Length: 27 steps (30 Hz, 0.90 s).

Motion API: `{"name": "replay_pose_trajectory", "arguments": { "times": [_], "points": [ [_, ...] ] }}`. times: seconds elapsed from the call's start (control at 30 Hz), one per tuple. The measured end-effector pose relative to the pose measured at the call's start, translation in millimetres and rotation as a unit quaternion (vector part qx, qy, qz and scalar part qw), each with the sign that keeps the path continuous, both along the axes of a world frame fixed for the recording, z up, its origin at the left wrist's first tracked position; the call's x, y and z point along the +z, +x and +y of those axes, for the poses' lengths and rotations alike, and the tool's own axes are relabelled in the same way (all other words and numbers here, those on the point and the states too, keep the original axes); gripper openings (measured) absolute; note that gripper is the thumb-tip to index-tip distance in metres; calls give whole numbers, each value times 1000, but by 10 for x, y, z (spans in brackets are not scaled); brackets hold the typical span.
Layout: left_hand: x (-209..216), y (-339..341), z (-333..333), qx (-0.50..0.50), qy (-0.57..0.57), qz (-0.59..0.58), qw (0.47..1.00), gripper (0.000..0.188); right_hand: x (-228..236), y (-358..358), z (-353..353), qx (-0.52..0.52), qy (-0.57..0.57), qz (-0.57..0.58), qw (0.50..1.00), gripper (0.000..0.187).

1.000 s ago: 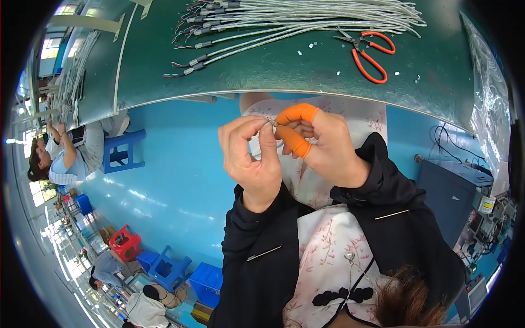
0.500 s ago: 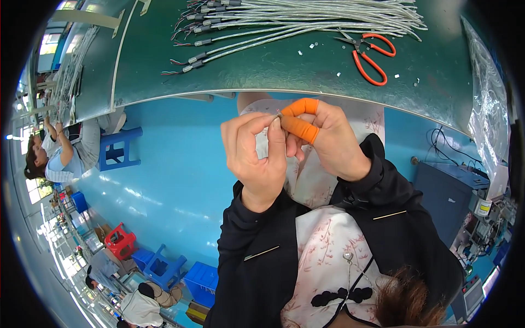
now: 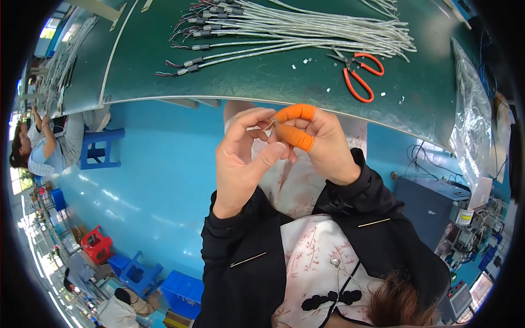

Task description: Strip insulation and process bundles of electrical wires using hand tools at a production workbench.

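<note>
I pinch a thin wire end (image 3: 269, 125) between both hands, left hand (image 3: 243, 158) and right hand (image 3: 320, 143), below the surface (image 3: 262, 82) edge. It looks light, flexible, easily bent; capped fingertips (image 3: 295, 113) grip near its tip.

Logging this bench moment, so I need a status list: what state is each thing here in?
Left hand: raised, fingertips pinching a small wire end.
Right hand: orange finger cots on two fingers, pinching the same wire end.
Wire end: held between both hands; details too small to tell.
Scissors: lying on the table, untouched.
Cables: bundled flat on the table.
Plastic bag: crumpled at the table edge.
</note>
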<state>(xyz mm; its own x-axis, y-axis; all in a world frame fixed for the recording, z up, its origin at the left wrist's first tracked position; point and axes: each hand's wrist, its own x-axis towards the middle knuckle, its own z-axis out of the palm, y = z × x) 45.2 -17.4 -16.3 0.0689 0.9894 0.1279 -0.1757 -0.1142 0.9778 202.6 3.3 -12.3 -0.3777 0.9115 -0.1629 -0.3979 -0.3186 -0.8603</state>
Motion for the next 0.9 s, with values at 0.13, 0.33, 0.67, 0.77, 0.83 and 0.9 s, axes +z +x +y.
{"name": "replay_pose_trajectory", "arguments": {
  "times": [0.13, 0.33, 0.67, 0.77, 0.83, 0.9],
  "points": [
    [77, -28, -47, -20, -71, -62, 995, 33, -31, -62, -51, 11, 11, 50, 999, 27],
    [-25, -116, -100, 5, -63, -57, 996, 22, -59, -153, -104, 20, 46, 13, 999, 38],
    [-130, -187, -92, 132, 182, 193, 955, 12, -126, -299, -171, -39, 93, -41, 994, 36],
    [-163, -161, -97, 162, 153, 190, 956, 13, -177, -180, -102, -50, 102, -107, 988, 26],
    [-190, -177, -86, 157, 144, 186, 959, 13, -200, -171, -97, -53, 97, -124, 986, 23],
    [-210, -191, -76, 149, 129, 179, 964, 13, -207, -176, -91, -56, 90, -154, 982, 18]
  ]
}}
